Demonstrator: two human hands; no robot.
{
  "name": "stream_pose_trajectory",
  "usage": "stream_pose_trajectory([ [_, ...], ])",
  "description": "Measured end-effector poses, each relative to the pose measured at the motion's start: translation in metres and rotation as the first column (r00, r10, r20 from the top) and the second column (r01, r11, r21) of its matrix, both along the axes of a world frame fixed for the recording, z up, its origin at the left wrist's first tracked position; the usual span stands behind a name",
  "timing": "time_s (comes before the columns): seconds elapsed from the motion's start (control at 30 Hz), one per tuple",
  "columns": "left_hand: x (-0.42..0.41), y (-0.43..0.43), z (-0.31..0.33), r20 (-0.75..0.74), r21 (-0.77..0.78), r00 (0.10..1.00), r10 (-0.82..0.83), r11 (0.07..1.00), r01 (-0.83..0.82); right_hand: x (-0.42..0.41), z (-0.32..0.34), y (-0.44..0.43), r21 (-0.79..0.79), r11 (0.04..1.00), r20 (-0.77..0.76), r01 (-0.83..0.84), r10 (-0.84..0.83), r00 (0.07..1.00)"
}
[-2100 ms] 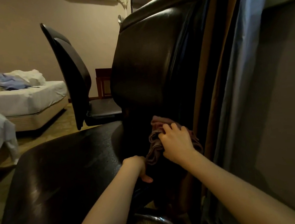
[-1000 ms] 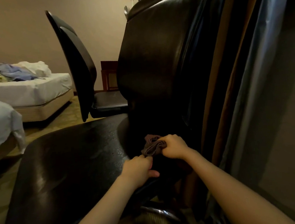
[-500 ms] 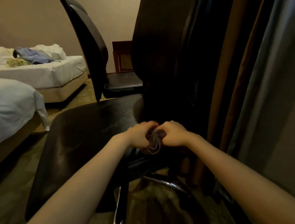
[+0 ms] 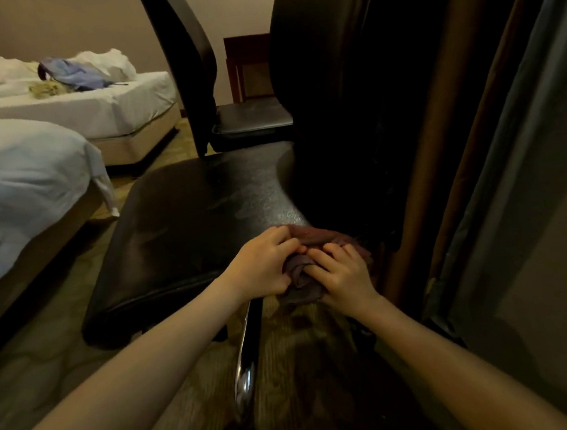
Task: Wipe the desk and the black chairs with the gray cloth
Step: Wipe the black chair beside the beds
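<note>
A black leather chair point(image 4: 190, 223) fills the middle, its seat facing left and its tall backrest rising at the right. The gray cloth point(image 4: 302, 273) is bunched at the seat's near right edge. My left hand point(image 4: 262, 268) and my right hand point(image 4: 342, 278) both grip the cloth, fingers meeting over it. A second black chair point(image 4: 194, 68) stands behind, its seat pad showing beyond the first chair. The desk is not in view.
Two beds with white sheets point(image 4: 14, 176) stand at the left; the far bed point(image 4: 101, 104) carries a blue garment point(image 4: 71, 74). Dark curtains point(image 4: 473, 129) hang close at the right. A chrome chair leg point(image 4: 249, 348) runs over the patterned carpet below my hands.
My right hand brought the cloth down from the lower backrest to the seat's near edge. My left hand joined it on the cloth. The view tilted down toward the floor.
</note>
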State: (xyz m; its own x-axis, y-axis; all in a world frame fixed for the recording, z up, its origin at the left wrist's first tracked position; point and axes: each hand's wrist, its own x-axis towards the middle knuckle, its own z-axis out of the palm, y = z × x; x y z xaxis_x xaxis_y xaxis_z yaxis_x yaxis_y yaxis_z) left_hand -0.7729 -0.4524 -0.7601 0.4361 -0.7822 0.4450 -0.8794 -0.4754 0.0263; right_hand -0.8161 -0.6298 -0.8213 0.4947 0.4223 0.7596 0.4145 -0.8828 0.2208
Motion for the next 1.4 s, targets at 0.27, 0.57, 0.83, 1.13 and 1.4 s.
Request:
stream_pose_trajectory([
  [0.27, -0.011, 0.007, -0.027, 0.132, 0.062, 0.989, -0.067, 0.996, 0.059, -0.025, -0.013, 0.002, 0.014, 1.000, -0.087, -0.026, 0.027, 0.996],
  [0.57, -0.046, 0.007, -0.060, -0.346, 0.171, 0.932, 0.104, 0.984, -0.046, -0.052, -0.007, -0.018, -0.187, 0.948, -0.321, -0.256, 0.187, 0.928],
  [0.83, -0.049, 0.026, -0.016, 0.064, -0.334, 0.990, 0.127, 0.938, -0.098, -0.031, 0.027, 0.020, 0.072, 0.954, 0.141, -0.292, 0.280, 0.950],
  [1.13, -0.043, 0.078, -0.063, 0.050, -0.020, 0.982, 0.181, 0.984, -0.180, -0.002, -0.041, 0.061, -0.054, 0.966, 0.121, -0.254, 0.259, 0.958],
  [1.4, -0.068, 0.028, -0.083, -0.246, 0.054, 0.953, 0.175, 0.984, -0.167, -0.041, -0.056, 0.016, -0.034, 0.968, -0.221, -0.250, 0.236, 0.946],
])
